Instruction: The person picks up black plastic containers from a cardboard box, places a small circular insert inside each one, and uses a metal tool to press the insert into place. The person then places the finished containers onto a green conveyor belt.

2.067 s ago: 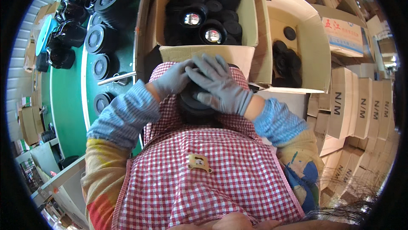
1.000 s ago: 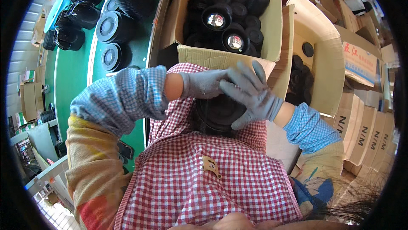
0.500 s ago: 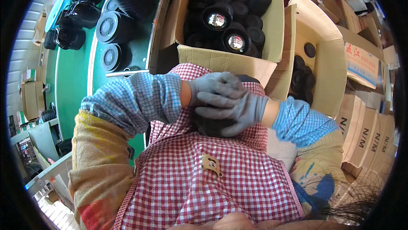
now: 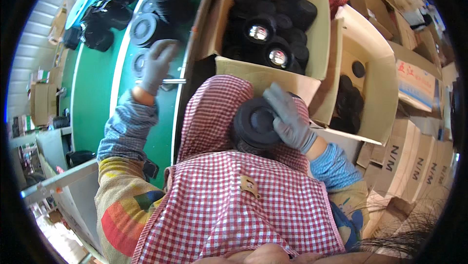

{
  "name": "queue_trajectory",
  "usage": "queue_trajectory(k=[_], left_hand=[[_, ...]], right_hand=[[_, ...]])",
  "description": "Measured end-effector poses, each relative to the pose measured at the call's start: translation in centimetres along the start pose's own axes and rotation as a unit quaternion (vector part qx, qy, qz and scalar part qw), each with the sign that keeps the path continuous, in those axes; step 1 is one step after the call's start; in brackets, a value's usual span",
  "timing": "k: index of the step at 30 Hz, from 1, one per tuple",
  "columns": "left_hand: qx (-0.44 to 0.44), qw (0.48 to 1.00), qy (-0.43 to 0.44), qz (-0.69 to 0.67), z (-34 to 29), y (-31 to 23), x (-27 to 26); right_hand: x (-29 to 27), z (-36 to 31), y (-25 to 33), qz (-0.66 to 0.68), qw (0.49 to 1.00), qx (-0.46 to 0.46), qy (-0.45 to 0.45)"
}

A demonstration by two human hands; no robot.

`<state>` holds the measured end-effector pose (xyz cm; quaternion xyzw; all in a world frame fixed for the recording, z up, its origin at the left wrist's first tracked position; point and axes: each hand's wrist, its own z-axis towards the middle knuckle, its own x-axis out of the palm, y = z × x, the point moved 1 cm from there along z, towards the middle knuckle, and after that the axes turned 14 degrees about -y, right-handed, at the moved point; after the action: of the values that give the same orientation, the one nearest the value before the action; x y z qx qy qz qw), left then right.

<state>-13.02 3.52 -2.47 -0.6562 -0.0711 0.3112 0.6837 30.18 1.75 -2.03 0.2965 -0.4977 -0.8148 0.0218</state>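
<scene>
A round black lidded container [image 4: 253,122] sits upright in my lap, between my knees on the checked apron. My right hand [image 4: 292,120], in a grey glove, lies against its right edge with fingers stretched out and thumb apart. At the green table my left hand [image 4: 158,66], also gloved, is raised beside a stack of black ringed discs [image 4: 140,61], fingers extended and slightly bent. Nothing shows in its grasp. Near that wrist lies a thin metal rod [image 4: 174,81] at the table's edge.
Taller stacks of black discs [image 4: 145,29] and glossy black pots [image 4: 109,18] stand farther back on the table. Ahead is a cardboard box [image 4: 273,71] of black round parts, two with shiny centres. Another box [image 4: 375,93] to its right holds several black pieces. Flattened cartons lean at right.
My hands have parted from the container. The left has swung out to the discs on the table; the right has shifted to the container's right side, leaving its black top in view.
</scene>
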Motion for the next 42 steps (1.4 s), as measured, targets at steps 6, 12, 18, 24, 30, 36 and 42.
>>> queue_trajectory(k=[6,12,18,24,30,36,42], left_hand=[[0.083,0.891,-0.038,0.444,2.0,4.7,-15.8],[0.121,0.85,0.123,0.497,1.6,3.4,-12.4],[0.194,0.727,0.224,0.619,-1.6,4.4,-9.2],[0.208,0.849,0.203,0.441,-4.0,-3.7,-7.2],[0.293,0.874,0.325,0.21,-8.1,-17.0,1.5],[0.325,0.836,0.382,0.222,-8.4,-17.0,8.4],[0.305,0.826,0.441,0.175,-7.3,-13.2,11.4]], right_hand=[[0.2,-1.9,-0.3,-0.047,0.994,0.046,-0.084],[-1.7,-3.0,0.2,-0.053,0.992,0.037,-0.111],[-2.1,-2.5,-0.4,0.05,0.972,0.108,-0.2],[-4.6,3.6,5.3,-0.18,0.962,-0.16,-0.129],[-4.7,8.6,10.7,-0.281,0.933,-0.19,0.125],[-6.4,4.8,6.8,-0.145,0.983,-0.006,0.113],[-5.2,1.8,4.6,-0.172,0.979,0.057,0.096]])
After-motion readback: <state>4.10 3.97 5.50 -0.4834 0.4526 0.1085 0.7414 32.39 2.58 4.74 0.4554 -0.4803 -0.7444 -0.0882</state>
